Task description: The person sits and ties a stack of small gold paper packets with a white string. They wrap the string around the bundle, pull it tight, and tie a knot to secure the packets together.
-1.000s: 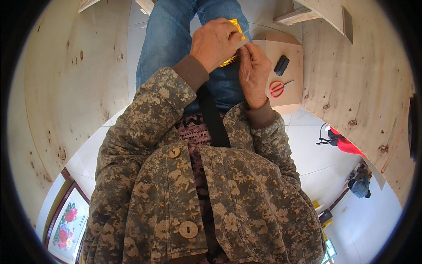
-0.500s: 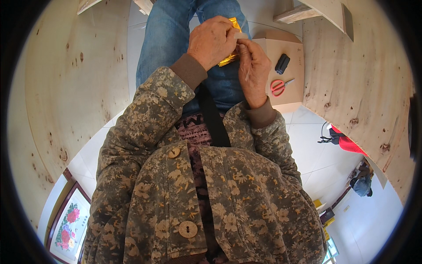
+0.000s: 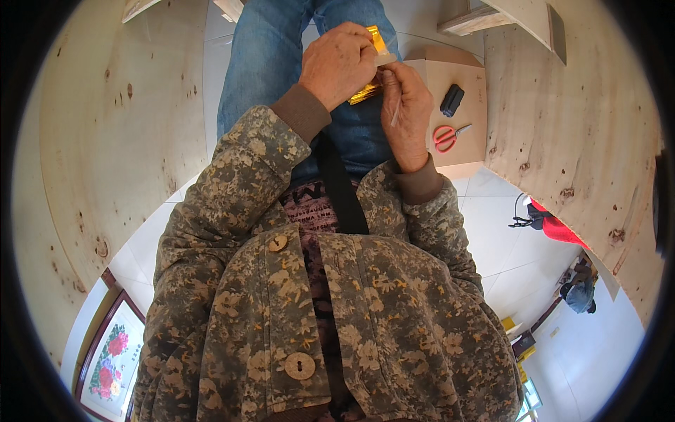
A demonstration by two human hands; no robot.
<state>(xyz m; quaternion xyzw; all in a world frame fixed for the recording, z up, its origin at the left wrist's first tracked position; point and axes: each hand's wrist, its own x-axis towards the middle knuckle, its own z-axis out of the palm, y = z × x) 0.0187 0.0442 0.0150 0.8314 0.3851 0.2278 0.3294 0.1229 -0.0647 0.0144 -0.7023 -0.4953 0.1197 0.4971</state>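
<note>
Left hand [image 3: 339, 65] curls knuckles-up, pinching a shiny gold foil packet [image 3: 370, 90] over the blue-jeaned lap [image 3: 281, 63]. Right hand [image 3: 406, 112], fingers upright, nips a thin white strip [image 3: 396, 111] beside the packet.

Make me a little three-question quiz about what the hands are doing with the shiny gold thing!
1. True or false: both hands touch the gold foil piece.
2. What lies on the cardboard box beside the small black object? A) a hammer B) red-handled scissors C) a cup
3. Fill in: the right hand also holds a thin pale ____.

Key: 1 true. 2 B, the red-handled scissors. 3 strip; the left hand grips the foil.
</note>
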